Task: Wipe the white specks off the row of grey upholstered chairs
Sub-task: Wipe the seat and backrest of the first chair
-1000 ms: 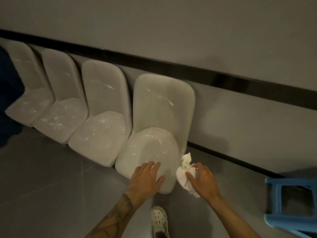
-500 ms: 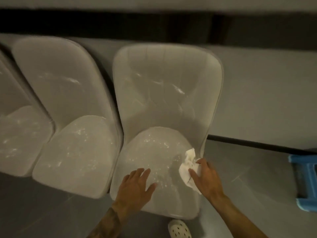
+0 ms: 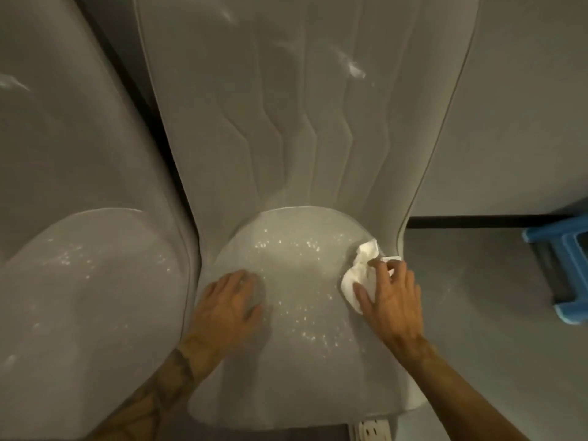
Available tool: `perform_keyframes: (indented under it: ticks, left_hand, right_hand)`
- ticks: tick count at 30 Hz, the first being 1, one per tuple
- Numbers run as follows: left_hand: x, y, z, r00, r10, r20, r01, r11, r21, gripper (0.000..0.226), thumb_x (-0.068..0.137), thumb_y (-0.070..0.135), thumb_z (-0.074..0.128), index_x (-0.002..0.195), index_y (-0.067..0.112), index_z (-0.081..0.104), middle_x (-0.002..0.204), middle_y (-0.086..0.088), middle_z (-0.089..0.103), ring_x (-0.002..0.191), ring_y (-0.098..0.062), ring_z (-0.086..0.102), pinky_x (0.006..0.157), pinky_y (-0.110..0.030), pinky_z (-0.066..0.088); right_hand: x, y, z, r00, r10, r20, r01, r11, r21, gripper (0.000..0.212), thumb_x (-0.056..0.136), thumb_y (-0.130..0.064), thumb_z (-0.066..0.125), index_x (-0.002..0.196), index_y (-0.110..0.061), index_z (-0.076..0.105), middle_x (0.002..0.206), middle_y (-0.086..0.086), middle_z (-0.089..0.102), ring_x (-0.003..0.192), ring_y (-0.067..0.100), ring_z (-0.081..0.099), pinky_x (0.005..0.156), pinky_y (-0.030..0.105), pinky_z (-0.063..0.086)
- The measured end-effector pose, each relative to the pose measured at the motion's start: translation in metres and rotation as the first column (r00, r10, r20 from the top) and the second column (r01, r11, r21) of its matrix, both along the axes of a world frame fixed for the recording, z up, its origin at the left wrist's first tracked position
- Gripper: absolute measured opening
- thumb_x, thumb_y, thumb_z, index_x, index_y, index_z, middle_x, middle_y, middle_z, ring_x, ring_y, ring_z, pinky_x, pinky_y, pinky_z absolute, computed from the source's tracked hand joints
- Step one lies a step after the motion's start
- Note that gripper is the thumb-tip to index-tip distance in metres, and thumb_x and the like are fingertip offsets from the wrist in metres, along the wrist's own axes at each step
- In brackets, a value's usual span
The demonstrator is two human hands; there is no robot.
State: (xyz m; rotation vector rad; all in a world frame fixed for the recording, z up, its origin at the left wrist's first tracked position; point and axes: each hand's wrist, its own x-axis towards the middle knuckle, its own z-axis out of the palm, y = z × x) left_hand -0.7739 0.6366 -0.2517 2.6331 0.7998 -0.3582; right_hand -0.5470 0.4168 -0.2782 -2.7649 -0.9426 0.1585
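chair (image 3: 296,370): frame centre, white specks (image 3: 280,244) across seat | left hand (image 3: 226,310): flat, fingers straight, pressing seat lower left | right hand (image 3: 394,300): fingers curled, pinching tissue (image 3: 358,275) at seat's right edge | stool (image 3: 569,275): right frame edge

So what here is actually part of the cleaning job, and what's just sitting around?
Part of the job:
- white tissue, gripped by the right hand
- speckled chair, with the left hand flat on its seat
- neighbouring chair, also speckled

Just lying about:
- blue stool, on the floor at right
- white shoe, at the bottom edge
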Motion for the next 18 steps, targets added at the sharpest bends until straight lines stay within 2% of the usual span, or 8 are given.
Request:
perform_keyframes:
  ticks: [2,5,8,11,13,15,18]
  left_hand:
    - [0.0,0.018,-0.015,0.996,-0.044,0.079,0.038,0.996,0.075,0.074,0.097,0.062,0.029,0.147,0.014,0.054,0.151,-0.009,0.052,0.137,-0.032,0.051,0.114,-0.047,0.04]
    - [-0.001,0.044,-0.034,0.984,-0.118,0.133,0.089,0.973,0.211,0.063,0.102,0.058,0.035,0.147,0.017,0.052,0.15,-0.006,0.051,0.134,-0.029,0.052,0.113,-0.046,0.04]
    - [-0.001,0.067,-0.05,0.961,-0.177,0.213,0.112,0.952,0.286,0.062,0.103,0.057,0.035,0.142,0.015,0.056,0.141,-0.007,0.058,0.123,-0.03,0.057,0.107,-0.046,0.043]
    - [0.0,0.079,-0.065,0.946,-0.212,0.245,0.127,0.939,0.321,0.065,0.103,0.06,0.03,0.143,0.016,0.057,0.14,-0.006,0.059,0.124,-0.028,0.057,0.107,-0.045,0.04]
    - [-0.002,0.081,-0.076,0.931,-0.229,0.284,0.124,0.931,0.344,0.064,0.103,0.058,0.029,0.142,0.017,0.058,0.14,-0.006,0.059,0.125,-0.027,0.057,0.108,-0.044,0.036]
    - [-0.005,0.083,-0.084,0.907,-0.223,0.357,0.092,0.933,0.349,0.06,0.103,0.055,0.031,0.141,0.017,0.058,0.139,-0.005,0.059,0.125,-0.027,0.056,0.108,-0.043,0.033]
    - [-0.008,0.083,-0.089,0.868,-0.235,0.437,0.071,0.931,0.358,0.055,0.103,0.051,0.034,0.138,0.016,0.058,0.135,-0.004,0.06,0.122,-0.026,0.056,0.106,-0.043,0.033]
  right_hand:
    - [0.002,0.002,-0.015,0.998,0.057,0.022,-0.057,0.998,0.024,0.037,0.095,-0.047,0.052,0.118,-0.019,0.052,0.117,0.009,0.048,0.098,0.024,0.049,0.083,0.04,0.05]
    - [0.013,0.015,-0.032,0.997,0.007,0.075,-0.014,0.996,0.088,0.026,0.1,-0.035,0.048,0.108,-0.011,0.054,0.111,0.014,0.049,0.092,0.025,0.047,0.083,0.041,0.048]
    - [0.014,0.035,-0.04,0.988,-0.078,0.135,0.059,0.989,0.137,0.024,0.102,-0.028,0.044,0.103,-0.005,0.052,0.107,0.018,0.051,0.089,0.027,0.046,0.081,0.043,0.046]
    - [0.005,0.037,-0.045,0.981,0.033,0.192,-0.061,0.988,0.144,0.021,0.102,-0.028,0.043,0.102,-0.009,0.05,0.102,0.013,0.051,0.085,0.024,0.046,0.077,0.04,0.046]
    - [0.012,0.034,-0.041,0.957,0.125,0.26,-0.16,0.98,0.117,0.017,0.102,-0.022,0.047,0.097,-0.006,0.052,0.094,0.014,0.053,0.081,0.026,0.048,0.074,0.044,0.049]
    - [0.022,0.041,-0.037,0.943,0.091,0.321,-0.122,0.989,0.078,0.016,0.101,-0.014,0.049,0.095,0.0,0.055,0.092,0.019,0.055,0.08,0.033,0.05,0.074,0.05,0.049]
    - [0.009,0.061,-0.044,0.962,-0.008,0.274,-0.011,0.998,0.068,0.025,0.103,-0.022,0.039,0.105,0.0,0.053,0.104,0.021,0.054,0.092,0.034,0.047,0.084,0.048,0.041]
